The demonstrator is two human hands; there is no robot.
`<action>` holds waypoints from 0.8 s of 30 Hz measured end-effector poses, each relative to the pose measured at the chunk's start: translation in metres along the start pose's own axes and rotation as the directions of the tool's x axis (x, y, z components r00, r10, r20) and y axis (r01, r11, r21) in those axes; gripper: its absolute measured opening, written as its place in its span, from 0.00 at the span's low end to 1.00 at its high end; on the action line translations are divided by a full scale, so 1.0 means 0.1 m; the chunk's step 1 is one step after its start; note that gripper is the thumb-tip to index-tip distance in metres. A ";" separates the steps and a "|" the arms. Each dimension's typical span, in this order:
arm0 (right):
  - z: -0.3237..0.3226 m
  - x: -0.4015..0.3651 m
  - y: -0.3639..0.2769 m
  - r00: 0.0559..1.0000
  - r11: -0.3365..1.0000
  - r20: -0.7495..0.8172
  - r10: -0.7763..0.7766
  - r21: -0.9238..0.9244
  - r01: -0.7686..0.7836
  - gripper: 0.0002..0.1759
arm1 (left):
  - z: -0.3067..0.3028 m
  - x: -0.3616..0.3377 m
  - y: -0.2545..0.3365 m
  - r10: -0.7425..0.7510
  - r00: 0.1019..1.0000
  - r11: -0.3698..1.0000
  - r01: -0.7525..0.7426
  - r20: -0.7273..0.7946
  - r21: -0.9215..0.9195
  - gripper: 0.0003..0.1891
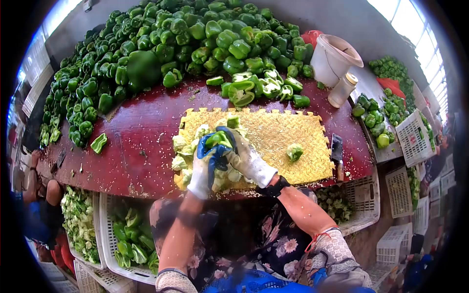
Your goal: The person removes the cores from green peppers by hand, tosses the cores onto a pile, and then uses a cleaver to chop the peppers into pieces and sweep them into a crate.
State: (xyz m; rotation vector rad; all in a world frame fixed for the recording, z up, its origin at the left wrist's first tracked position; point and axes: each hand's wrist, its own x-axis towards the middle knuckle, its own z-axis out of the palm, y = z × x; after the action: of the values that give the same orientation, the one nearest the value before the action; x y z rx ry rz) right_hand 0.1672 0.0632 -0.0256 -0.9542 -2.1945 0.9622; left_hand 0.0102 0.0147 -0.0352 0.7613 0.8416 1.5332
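Note:
Both of my hands wear white gloves with blue palms and meet over the left part of a yellow foam mat (pixel 273 129). My left hand (pixel 207 158) has its fingers wrapped round a green pepper piece (pixel 218 139). From the right, my right hand (pixel 242 151) closes on the same piece, its fingers over the top. Pale pepper cores (pixel 181 145) lie around and under the hands. One more core (pixel 294 152) sits apart on the mat's right side. Halved peppers (pixel 242 93) rest just beyond the mat.
A large heap of green peppers (pixel 190 36) covers the far side of the red table (pixel 132 141). A cleaver (pixel 337 154) lies right of the mat. At the back right stand a white bucket (pixel 328 61) and a jar (pixel 342 91). Crates (pixel 105 234) sit below the near edge.

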 end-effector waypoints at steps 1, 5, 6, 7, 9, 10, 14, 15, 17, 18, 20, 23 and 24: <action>0.05 0.00 0.05 0.993 0.994 -0.067 -0.096 -0.050 0.092 0.46 | -0.01 0.04 -0.02 0.018 1.000 1.000 -0.018 0.009 -0.001 0.20; 0.06 -0.03 -0.11 0.953 0.965 -0.167 -0.252 0.031 0.261 0.40 | 0.02 0.02 0.10 0.068 0.997 0.997 -0.066 0.046 -0.036 0.25; 0.08 -0.06 -0.13 0.950 0.973 -0.214 -0.229 -0.024 0.229 0.37 | 0.06 0.00 0.14 0.060 0.997 0.998 -0.061 0.041 0.030 0.26; 0.11 -0.07 -0.12 0.951 0.974 -0.216 -0.222 -0.019 0.224 0.37 | 0.05 0.01 0.12 0.053 0.998 0.998 -0.054 0.040 0.033 0.26; 0.11 -0.06 -0.09 0.984 0.961 -0.172 -0.046 0.261 0.090 0.37 | 0.05 0.06 0.08 0.241 0.953 0.926 -0.282 0.182 0.250 0.26; 0.10 -0.04 -0.06 0.985 0.944 -0.175 -0.009 0.323 0.066 0.40 | 0.04 0.05 0.05 0.139 0.982 0.938 -0.172 0.128 0.301 0.26; -0.07 -0.03 -0.09 0.946 0.887 0.061 0.317 0.335 -0.319 0.52 | 0.03 0.04 0.08 0.055 0.996 0.835 -0.081 0.064 0.545 0.28; -0.04 -0.02 -0.03 0.947 0.887 0.058 0.317 0.336 -0.318 0.52 | 0.00 0.07 0.03 0.055 0.996 0.834 -0.083 0.067 0.545 0.28; 0.05 -0.01 0.04 0.988 0.972 -0.097 0.116 0.216 -0.093 0.52 | -0.02 0.13 -0.04 0.170 0.973 0.861 -0.224 0.156 0.457 0.33; 0.07 -0.02 0.03 0.988 0.962 -0.111 0.107 0.262 -0.075 0.47 | -0.02 0.11 -0.03 0.194 0.968 0.868 -0.245 0.158 0.433 0.39; 0.01 -0.05 -0.06 0.994 0.955 -0.084 0.075 0.292 -0.048 0.45 | 0.03 0.06 0.02 0.171 0.977 0.860 -0.209 0.124 0.465 0.41; 0.06 -0.09 -0.17 0.988 0.974 -0.157 -0.015 0.220 0.050 0.37 | 0.04 0.06 0.00 0.040 0.999 0.902 -0.036 0.000 0.430 0.46; 0.08 -0.08 -0.13 0.987 0.977 -0.158 0.004 0.211 0.030 0.37 | 0.07 0.05 -0.03 0.116 0.992 0.893 -0.122 0.040 0.433 0.43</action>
State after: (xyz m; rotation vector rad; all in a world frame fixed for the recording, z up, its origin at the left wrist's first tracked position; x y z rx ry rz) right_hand 0.1610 0.0477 -0.0217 -0.8826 -1.9204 1.0545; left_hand 0.0166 0.0203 -0.0339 1.1662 1.1672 1.4584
